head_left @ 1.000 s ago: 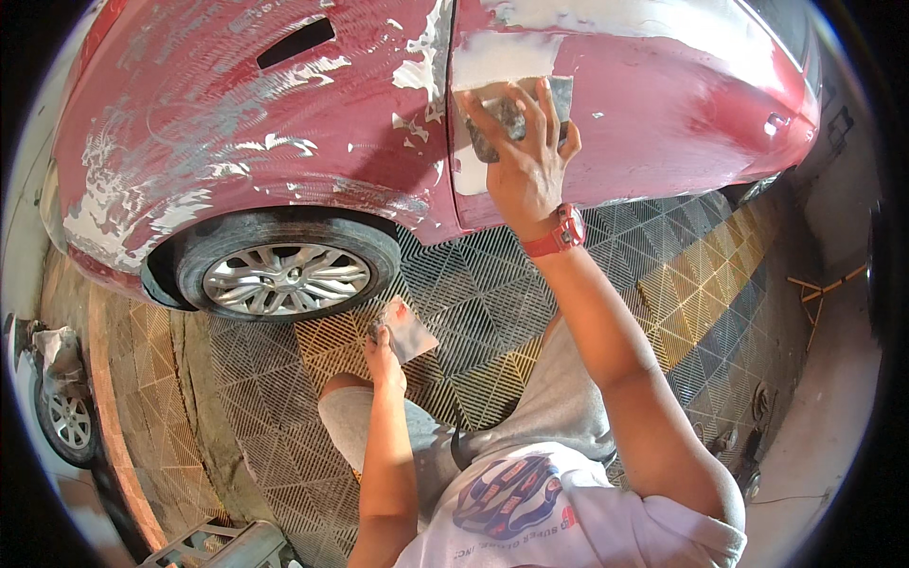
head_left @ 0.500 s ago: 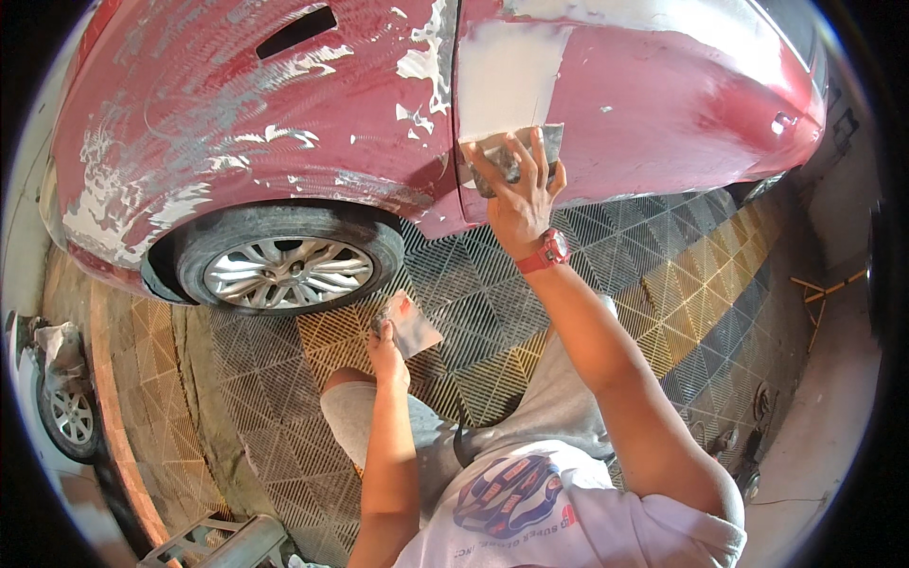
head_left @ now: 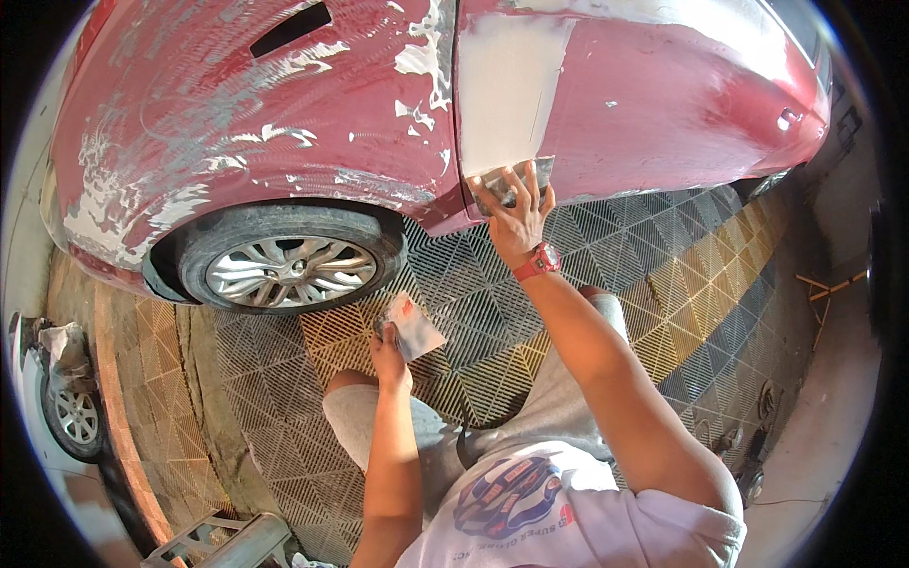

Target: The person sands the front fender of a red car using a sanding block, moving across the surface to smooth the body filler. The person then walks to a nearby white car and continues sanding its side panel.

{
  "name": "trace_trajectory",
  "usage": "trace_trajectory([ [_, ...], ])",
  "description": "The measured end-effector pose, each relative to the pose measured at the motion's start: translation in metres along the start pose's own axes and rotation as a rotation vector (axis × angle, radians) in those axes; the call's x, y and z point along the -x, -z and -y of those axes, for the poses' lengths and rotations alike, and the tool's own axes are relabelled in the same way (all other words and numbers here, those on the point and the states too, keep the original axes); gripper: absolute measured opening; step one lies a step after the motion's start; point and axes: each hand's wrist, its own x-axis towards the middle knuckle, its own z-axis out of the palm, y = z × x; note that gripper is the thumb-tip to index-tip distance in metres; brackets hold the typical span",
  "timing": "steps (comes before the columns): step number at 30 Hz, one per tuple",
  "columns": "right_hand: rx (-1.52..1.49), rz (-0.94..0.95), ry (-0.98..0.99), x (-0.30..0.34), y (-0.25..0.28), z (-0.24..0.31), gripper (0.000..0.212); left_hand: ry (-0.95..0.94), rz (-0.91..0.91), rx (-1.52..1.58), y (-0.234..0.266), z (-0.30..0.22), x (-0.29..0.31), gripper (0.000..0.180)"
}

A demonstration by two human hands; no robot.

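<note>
Filling the top, a scuffed red car [head_left: 653, 128] stands over slatted floor tiles [head_left: 483, 293]. Its silver-spoked wheel [head_left: 292, 272] stands left of a pale rectangular patch [head_left: 511, 90]. At the patch's lower end, the right hand [head_left: 516, 220], fingers spread, holds a dark sheet [head_left: 496, 183] against the car. Near the wheel, the left hand [head_left: 389, 362] grips a whitish sheet [head_left: 421, 331].

A white T-shirt [head_left: 606, 516], grey shorts [head_left: 559, 407] and 1 red wristwatch [head_left: 542, 261] are worn.
</note>
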Motion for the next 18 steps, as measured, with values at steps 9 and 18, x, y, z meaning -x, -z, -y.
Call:
trace_trajectory([
  [9,-0.005,0.090,-0.002,0.037,-0.020,-0.016,0.073,0.005,-0.044,0.011,0.003,0.003,0.005,0.040],
  [18,-0.176,-0.041,-0.148,-0.049,0.092,0.016,0.081,0.018,-0.006,-0.064,0.007,-0.002,0.007,0.048],
])
